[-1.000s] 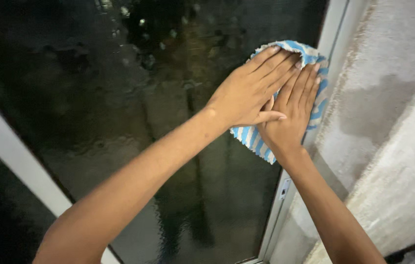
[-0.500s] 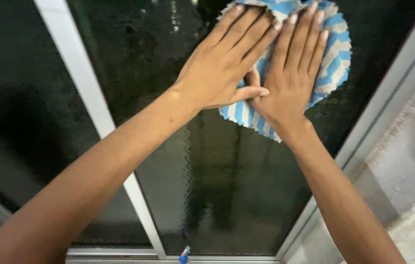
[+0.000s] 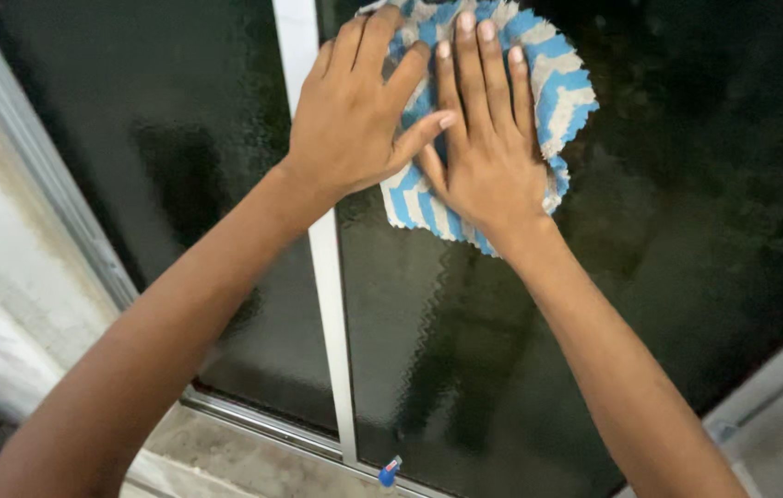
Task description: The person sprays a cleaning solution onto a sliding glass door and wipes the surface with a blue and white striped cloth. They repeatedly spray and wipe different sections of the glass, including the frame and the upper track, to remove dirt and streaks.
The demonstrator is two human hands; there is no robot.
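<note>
While we look down from the head camera, we see both hands pressed flat, fingers stretched out and not curled, on a blue and white striped cloth [image 3: 557,88] that lies spread against the dark textured glass pane [image 3: 668,231] of a window, in the upper middle of the view. Our left hand [image 3: 355,120] lies on the left part of the cloth, with its knuckles over the white vertical frame bar [image 3: 327,304] that divides the glass, and its thumb reaches right to touch the base of our right hand [image 3: 488,138]. Our right hand rests just beside it on the middle of the cloth, so the two hands sit close together, touching at the thumbs, neither one gripping or bunching the fabric. The cloth shows past our fingertips at the top, beyond the right hand on the right side, and below both palms, where its zigzag-cut edge hangs over the glass. To the left of the bar we see a second dark pane [image 3: 161,157], bounded on its far left by a slanting grey frame and a pale rough wall [image 3: 4,267]. Along the bottom runs the metal window track [image 3: 262,426], and a small blue and red object [image 3: 391,469] sits near the foot of the bar, too small for us to tell what it is
</note>
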